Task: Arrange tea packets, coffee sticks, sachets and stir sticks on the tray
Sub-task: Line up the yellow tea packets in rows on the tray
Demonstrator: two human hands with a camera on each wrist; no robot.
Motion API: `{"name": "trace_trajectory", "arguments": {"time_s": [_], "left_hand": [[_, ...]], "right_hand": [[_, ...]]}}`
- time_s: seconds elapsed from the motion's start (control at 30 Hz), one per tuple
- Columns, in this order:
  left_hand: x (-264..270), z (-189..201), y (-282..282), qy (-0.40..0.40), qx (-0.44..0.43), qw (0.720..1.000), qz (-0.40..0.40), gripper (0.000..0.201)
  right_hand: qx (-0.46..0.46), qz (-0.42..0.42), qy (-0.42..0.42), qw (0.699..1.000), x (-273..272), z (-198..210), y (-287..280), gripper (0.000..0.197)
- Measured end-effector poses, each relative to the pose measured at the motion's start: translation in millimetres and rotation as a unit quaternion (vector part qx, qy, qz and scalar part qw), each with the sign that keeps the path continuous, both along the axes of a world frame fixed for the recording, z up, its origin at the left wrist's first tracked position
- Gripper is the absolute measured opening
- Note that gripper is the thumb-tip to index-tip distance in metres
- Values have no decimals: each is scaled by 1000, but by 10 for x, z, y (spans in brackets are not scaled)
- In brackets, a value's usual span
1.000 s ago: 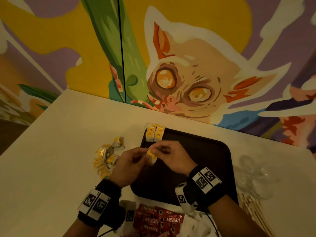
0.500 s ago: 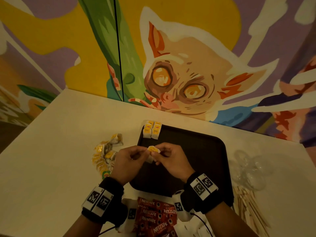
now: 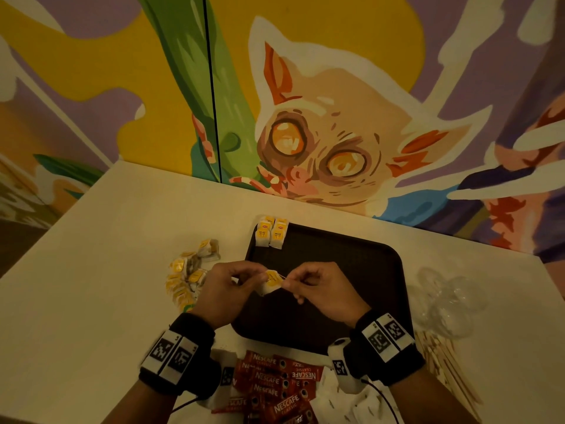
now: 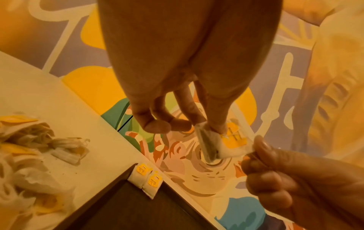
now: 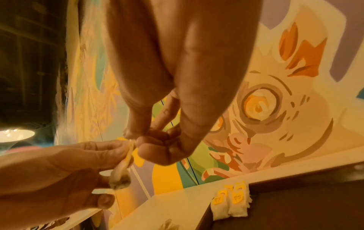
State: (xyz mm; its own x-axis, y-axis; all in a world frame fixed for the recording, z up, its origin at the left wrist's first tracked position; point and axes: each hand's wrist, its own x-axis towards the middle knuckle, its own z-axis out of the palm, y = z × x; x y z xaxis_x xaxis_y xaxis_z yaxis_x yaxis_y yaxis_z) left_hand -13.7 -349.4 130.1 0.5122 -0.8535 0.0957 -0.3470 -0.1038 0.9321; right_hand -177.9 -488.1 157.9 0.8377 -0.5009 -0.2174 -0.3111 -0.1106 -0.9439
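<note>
Pinching one tea bag [image 3: 270,281] between fingers [image 3: 244,278] of both hands above tray [image 3: 351,270].

Tray [image 3: 382,270]: frame centre, on worktop [image 3: 91,270]. Placed tea packets [image 3: 272,235]: tray's upper-left corner. Loose tea packets [image 3: 189,270]: left of tray. Coffee sticks [image 3: 275,384]: below tray. Stir sticks [image 3: 440,365]: lower right.

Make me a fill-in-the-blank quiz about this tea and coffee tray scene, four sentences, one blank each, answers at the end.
1. Both the left hand and the right hand pinch one white tea bag with a ____ tag.
2. The dark brown plastic tray holds tea bags only in its far ____ corner.
3. The red Nescafe coffee sticks lie ____ the tray.
4. The loose tea bag pile lies to the tray's ____.

Answers: yellow; left; off; left
</note>
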Motion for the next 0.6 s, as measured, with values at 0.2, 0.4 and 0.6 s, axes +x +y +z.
{"name": "trace_trajectory", "arguments": {"time_s": [0.2,0.4,0.6], "left_hand": [[4,12,-3,-18,40,998,-33,9],[-116,258,-19,0,46,991,-127,33],[-158,374,-47,-1,52,989,-135,19]], "right_hand": [[-58,12,30,998,-35,148,-112,10],[-70,-4,4,998,-9,247,-111,11],[-134,7,18,991,-38,410,-141,9]]}}
